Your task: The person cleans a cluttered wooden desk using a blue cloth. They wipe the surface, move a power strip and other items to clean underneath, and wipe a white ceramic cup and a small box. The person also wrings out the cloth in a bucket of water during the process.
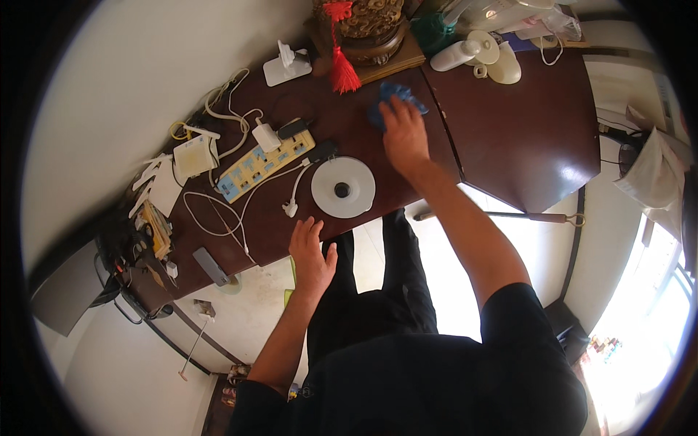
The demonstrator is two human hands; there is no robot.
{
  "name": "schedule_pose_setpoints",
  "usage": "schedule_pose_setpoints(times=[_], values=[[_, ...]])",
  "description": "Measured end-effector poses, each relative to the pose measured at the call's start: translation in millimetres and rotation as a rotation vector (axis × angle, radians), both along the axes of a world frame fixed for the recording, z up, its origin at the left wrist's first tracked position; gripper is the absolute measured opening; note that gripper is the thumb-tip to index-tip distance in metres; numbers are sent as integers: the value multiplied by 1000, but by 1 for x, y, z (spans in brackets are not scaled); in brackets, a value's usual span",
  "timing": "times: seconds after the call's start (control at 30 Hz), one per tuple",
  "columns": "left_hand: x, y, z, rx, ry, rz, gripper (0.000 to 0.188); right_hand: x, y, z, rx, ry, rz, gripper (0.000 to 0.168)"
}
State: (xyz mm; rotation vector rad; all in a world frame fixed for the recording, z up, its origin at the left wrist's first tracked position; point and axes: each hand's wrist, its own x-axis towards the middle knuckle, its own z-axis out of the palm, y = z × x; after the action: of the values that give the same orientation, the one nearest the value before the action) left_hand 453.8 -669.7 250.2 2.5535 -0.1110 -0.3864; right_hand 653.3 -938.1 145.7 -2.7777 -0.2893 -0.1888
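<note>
My right hand (404,133) presses on a crumpled blue cloth (401,98) that lies on the dark reddish-brown wooden table (507,136), just left of a seam in its top. Part of the cloth sticks out past my fingertips. My left hand (313,259) is at the table's near edge, its fingers spread and nothing in it. Between the hands, near that edge, lies a round white lid (343,163) with a black centre knob. A white plug (290,208) on a cable rests just beyond my left fingertips.
A power strip (262,163) with adapters and loose cables lies left of the lid, near a white router (197,155). At the back stand a carved ornament (362,27) with a red tassel (344,71), a white stand (287,68) and a white bottle (452,56). A phone-like slab (211,266) lies at left.
</note>
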Motion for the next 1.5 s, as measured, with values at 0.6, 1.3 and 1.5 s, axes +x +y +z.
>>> schedule_pose_setpoints(times=[0.6,1.3,1.5], values=[[-17,-25,8,-39,-20,21,58,48,-55,10,-138,123,-29,46],[3,-29,-56,-573,523,784,66,-168,-43,32,-104,361,-116,51],[15,-30,-75,-689,577,956,57,-183,38,35,-13,372,36,47]])
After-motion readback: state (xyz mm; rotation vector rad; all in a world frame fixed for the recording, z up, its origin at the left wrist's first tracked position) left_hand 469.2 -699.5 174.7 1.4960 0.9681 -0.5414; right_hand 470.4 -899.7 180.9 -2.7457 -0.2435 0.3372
